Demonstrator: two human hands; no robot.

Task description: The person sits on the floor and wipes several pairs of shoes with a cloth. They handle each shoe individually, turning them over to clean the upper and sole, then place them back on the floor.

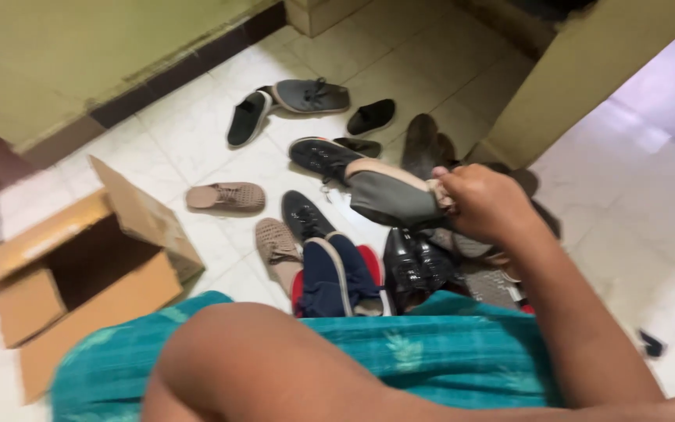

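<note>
Over the near edge of the shoe pile on the tiled floor (197,133), the right hand (482,202) clenches the heel of a grey shoe (388,195), best lifted level and clear of the black shoes (418,264) below; left hand unseen.

Open brown cardboard box (80,270) on floor at left, flaps up, lying on its side

Single head view, looking steeply down, close over floor (197,133)
</note>
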